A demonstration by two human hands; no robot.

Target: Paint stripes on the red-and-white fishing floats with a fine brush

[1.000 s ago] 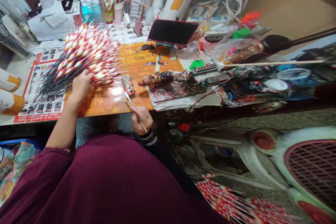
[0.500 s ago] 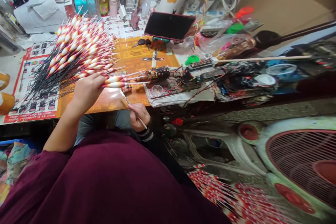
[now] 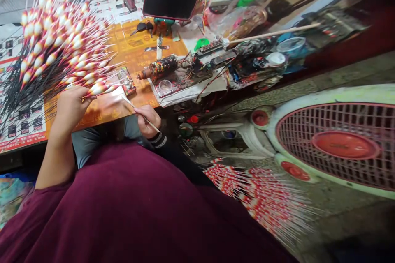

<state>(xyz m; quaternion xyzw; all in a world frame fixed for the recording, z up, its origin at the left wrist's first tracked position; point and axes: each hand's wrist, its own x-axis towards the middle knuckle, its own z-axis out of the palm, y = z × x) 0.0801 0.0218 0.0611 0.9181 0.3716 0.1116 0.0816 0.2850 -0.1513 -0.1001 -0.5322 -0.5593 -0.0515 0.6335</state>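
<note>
My left hand (image 3: 71, 104) pinches a painted float (image 3: 98, 88), white in the middle with yellow and red ends, over the table's front edge. Beside it lies a large bundle of similar floats (image 3: 58, 37) with long black stems. My right hand (image 3: 148, 121) holds a thin brush (image 3: 128, 102), its pale tip pointing up and left near the held float's thin end. A small paint-stained block (image 3: 126, 81) sits just behind the brush tip. To its right rests a motor-like tool (image 3: 160, 67) with a brown tip, spattered with paint.
A dark-screened phone (image 3: 172, 0) stands at the back, with keys (image 3: 142, 26) in front of it. Paint-crusted gear and a shallow cup (image 3: 165, 86) line the right side. A large fan (image 3: 342, 144) and more red-and-white floats (image 3: 268, 197) are at the lower right.
The view has shifted, so the scene appears further left and higher. The float in my left hand has come away from the brown tool tip. My right hand still holds the brush.
</note>
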